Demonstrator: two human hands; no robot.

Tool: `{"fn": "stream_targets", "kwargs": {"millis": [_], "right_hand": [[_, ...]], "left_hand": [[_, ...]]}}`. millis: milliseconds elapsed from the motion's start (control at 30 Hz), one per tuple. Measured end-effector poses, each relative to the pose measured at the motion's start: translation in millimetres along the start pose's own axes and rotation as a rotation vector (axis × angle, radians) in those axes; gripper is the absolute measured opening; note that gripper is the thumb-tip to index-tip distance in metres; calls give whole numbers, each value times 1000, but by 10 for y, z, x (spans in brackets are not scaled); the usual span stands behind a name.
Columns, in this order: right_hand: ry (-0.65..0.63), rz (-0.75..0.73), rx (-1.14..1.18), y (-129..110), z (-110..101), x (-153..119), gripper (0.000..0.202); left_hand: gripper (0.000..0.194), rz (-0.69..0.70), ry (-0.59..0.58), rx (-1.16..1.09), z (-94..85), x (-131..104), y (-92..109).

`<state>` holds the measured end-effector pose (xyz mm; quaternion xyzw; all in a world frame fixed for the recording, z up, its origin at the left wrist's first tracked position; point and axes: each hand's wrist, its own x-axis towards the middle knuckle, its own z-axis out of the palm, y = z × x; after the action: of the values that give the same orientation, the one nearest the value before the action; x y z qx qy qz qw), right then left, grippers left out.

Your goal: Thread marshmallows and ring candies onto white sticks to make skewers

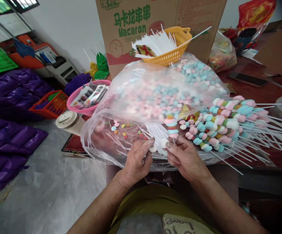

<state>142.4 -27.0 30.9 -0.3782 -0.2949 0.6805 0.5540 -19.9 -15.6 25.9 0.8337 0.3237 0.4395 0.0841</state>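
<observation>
My right hand (186, 156) is closed in a pinch around the lower part of a marshmallow skewer (172, 126). Pink, blue and white pieces are stacked on its upright stick, with small orange and green rings between. A white marshmallow (164, 143) sits by the right thumb and fingertips. To its left, my left hand (139, 159) is closed, thumb against the curled fingers. Another pale round piece (153, 148) shows at its fingertips; whether it is gripped there I cannot tell. White sticks (155, 131) lie just beyond both hands.
Finished-looking skewers (219, 125) are piled at right, sticks pointing right. A clear bag of marshmallows (153, 94) fills the middle, with a yellow basket of sticks (166, 60) behind. Left are a pink basket (82, 112) and a lidded cup (70, 122). A phone (248, 79) lies far right.
</observation>
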Motion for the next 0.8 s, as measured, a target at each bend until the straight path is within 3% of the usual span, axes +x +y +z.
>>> {"fn": "stream_targets", "kwargs": {"millis": [100,167,267,333,367,433,533,700,800], "right_hand": [[-57,141,65,22,10,2,22],[-75,174,95,42,9,-3,23],[-40,105,96,49,-11,-21,23],[-3,21,15,47,-28,-36,23],[-4,-7,-48,49,-33,-42,23],[-42,-23,-174,60,-34,-48,23],[-98,-28,-256,98,-24,-34,21],[-92,-31,-245,187,-40,-3,19],[-42,-42,-269,205,-48,2,22]], "left_hand": [[57,21,-13,-63,0,14,11],[46,-81,-11,-175,22,11,18],[21,-558,11,-545,74,14,21],[19,-931,105,-839,106,37,18],[21,-1070,160,-955,116,55,18],[25,-1225,190,-1088,121,94,30],[25,-1242,115,-1158,97,132,78],[23,-1053,46,-1114,46,109,139],[22,-1009,11,-1048,38,87,120]]}}
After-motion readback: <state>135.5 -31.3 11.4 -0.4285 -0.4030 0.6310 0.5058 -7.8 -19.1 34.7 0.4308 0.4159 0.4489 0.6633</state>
